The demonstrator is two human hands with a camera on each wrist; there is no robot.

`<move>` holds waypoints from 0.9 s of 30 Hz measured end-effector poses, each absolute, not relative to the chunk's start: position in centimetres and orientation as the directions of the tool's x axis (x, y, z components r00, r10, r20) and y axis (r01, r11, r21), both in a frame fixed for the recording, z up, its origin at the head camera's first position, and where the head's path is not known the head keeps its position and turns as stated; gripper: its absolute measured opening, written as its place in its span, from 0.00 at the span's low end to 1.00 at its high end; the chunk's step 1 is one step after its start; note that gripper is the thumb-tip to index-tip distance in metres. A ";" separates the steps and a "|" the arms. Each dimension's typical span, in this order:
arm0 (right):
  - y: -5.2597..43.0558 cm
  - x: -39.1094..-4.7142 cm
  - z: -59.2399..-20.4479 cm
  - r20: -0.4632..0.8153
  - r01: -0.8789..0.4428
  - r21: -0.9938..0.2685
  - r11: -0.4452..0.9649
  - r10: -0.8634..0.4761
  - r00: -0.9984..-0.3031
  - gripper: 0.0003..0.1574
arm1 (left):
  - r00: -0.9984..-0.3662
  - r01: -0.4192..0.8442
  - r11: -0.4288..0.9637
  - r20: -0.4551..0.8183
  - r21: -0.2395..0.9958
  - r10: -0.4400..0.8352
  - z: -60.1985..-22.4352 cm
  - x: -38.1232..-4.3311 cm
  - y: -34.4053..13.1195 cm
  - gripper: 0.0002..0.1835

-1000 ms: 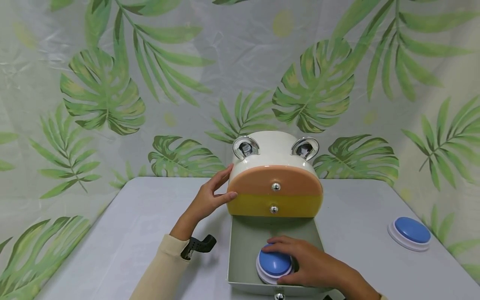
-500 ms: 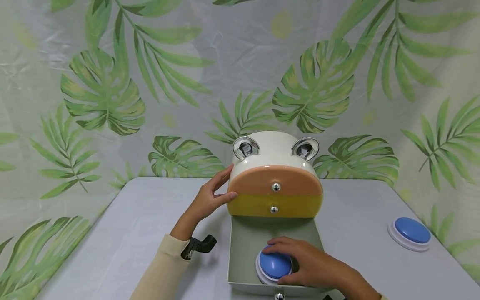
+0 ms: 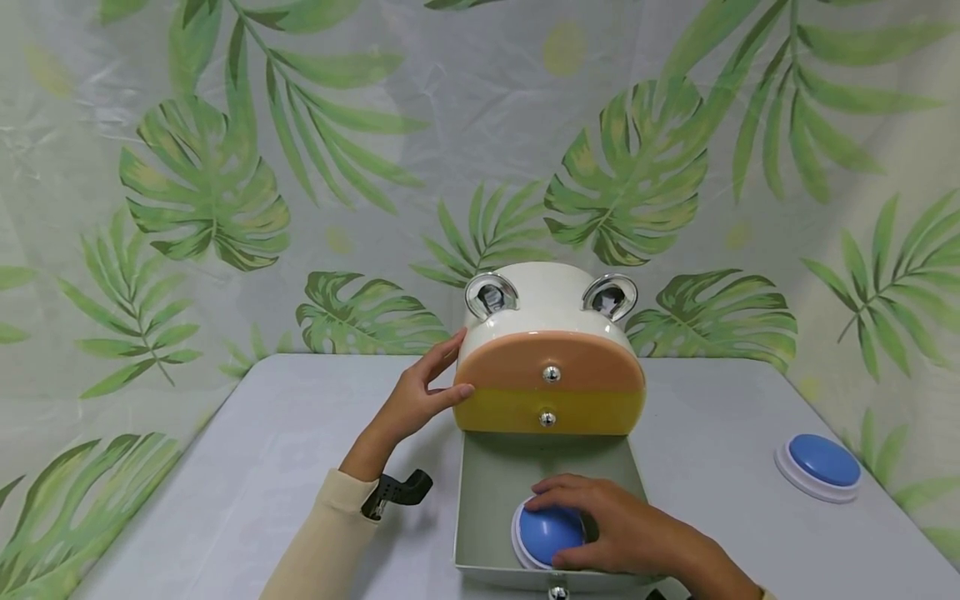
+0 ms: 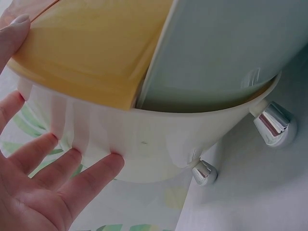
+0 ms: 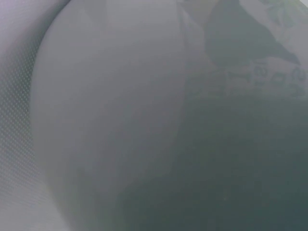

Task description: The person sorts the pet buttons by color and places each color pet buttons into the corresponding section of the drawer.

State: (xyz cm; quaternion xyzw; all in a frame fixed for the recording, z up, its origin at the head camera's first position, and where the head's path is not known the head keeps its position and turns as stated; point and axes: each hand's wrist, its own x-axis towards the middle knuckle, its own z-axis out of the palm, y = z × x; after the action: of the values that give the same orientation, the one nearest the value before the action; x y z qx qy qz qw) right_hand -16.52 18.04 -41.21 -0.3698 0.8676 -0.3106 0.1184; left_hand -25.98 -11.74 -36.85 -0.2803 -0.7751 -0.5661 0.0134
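Note:
A frog-shaped white cabinet point(image 3: 536, 292) stands at the table's middle, its orange drawer point(image 3: 510, 362) and yellow drawer point(image 3: 502, 410) pushed in. The lowest, grey-green drawer point(image 3: 483, 492) is pulled far out. Spread, nearly straight fingers of my left hand point(image 3: 411, 402) touch the cabinet's left side, the thumb resting on its front edge; the left wrist view shows these fingertips against the white wall. Inside the pulled-out drawer, near its front, my right hand point(image 3: 622, 527) grips a blue push button point(image 3: 547, 533) with a white base. The right wrist view shows only the drawer's smooth front point(image 5: 120, 106), not the hand.
A second blue push button point(image 3: 825, 461) lies on the right side of the white table point(image 3: 300, 433). Silver feet point(image 4: 274, 127) carry the cabinet, and silver knobs point(image 3: 552, 374) stick out from the drawers. A leaf-patterned curtain point(image 3: 480, 125) hangs behind.
The push button under my right hand has tilted or shifted slightly towards the drawer's front, with the fingers following a little. My left hand and the cabinet stay where they were.

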 end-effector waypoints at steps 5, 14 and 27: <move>18.0 -16.6 -41.0 0.044 -0.580 -0.630 0.516 -0.722 -0.690 0.29 | -0.844 0.447 0.201 0.336 0.872 0.419 -36.9 -26.0 -11.7 0.39; 18.3 -16.3 -40.7 0.145 -0.649 -0.590 0.481 -0.727 -0.671 0.26 | -0.844 0.444 0.206 0.330 0.872 0.423 -36.9 -26.1 -11.7 0.39; 19.8 -16.3 -39.0 0.278 -0.729 -0.519 0.445 -0.719 -0.637 0.26 | -0.843 0.448 0.204 0.336 0.871 0.421 -36.8 -25.8 -11.6 0.39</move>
State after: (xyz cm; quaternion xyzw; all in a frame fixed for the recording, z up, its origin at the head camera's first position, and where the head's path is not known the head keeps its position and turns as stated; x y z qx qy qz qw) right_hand -16.26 19.75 -39.04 -0.4261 0.8500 -0.3096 -0.0083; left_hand -25.84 -11.64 -36.76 -0.2800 -0.7756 -0.5656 0.0121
